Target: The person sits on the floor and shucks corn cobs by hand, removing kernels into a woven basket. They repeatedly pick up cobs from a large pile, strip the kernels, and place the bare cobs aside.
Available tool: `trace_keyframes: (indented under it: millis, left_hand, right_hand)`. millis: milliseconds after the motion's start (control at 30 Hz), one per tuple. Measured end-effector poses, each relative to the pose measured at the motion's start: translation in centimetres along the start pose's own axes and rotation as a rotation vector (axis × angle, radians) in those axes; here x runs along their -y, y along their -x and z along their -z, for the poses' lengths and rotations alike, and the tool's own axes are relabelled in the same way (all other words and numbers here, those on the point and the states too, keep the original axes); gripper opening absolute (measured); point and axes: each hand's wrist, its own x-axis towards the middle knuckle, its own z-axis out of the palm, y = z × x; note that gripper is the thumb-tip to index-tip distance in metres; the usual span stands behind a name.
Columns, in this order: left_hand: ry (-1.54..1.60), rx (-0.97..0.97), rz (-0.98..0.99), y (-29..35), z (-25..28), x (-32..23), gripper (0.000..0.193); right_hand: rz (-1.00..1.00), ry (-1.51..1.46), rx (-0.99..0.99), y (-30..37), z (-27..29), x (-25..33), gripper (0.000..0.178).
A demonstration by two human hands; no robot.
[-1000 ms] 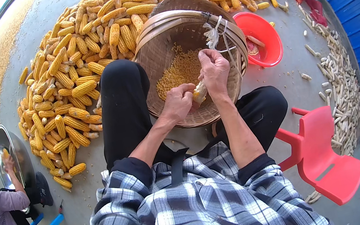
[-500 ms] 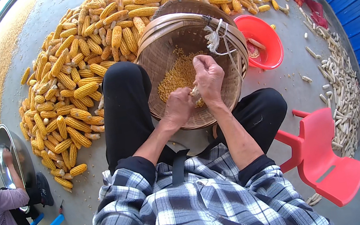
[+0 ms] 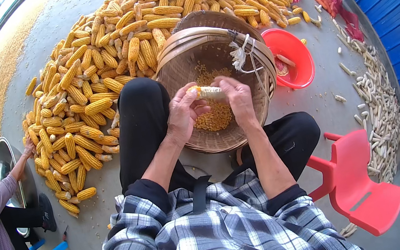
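Observation:
A mostly bare corn cob (image 3: 209, 93), with some yellow kernels at its left end, lies level between my two hands. My left hand (image 3: 183, 113) grips the kernelled end between thumb and fingers. Around the pale right end, my right hand (image 3: 238, 99) is closed. Both hands are over a round woven bamboo basket (image 3: 255, 110) with a wide handle and a white cord tied to it. Loose corn kernels (image 3: 215, 118) cover part of the basket's bottom, below the cob.
A big heap of corn ears (image 3: 93, 63) spreads ahead and left. Right of the basket sits a red basin (image 3: 299, 51); beyond are bare cobs (image 3: 378, 99) and a red chair (image 3: 361, 171). At left, a co-worker (image 3: 9, 212) sits by a metal basin (image 3: 0, 160).
My hands have drawn apart and the cob, mostly hidden before, now lies level between them. The co-worker's hand has moved from the metal basin to the corn heap.

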Motion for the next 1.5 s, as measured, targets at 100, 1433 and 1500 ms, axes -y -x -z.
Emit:
trace_keyframes:
  millis: [100, 1433, 1500]
  left_hand:
    - [-0.029, -0.007, -0.048, -0.3, -0.1, -0.9, 0.023]
    - [-0.395, -0.027, 0.058, 0.1, -0.3, -0.2, 0.033]
    - [-0.470, 0.010, -0.007, 0.2, -0.5, -0.3, 0.035]
  right_hand:
    - [-0.153, 0.115, 0.251, 0.9, 0.0, 0.6, 0.025]
    - [-0.296, 0.126, 0.311, 2.1, -1.4, 0.6, 0.014]
    - [-0.321, 0.057, 0.338, 2.1, -1.3, 1.0, 0.015]
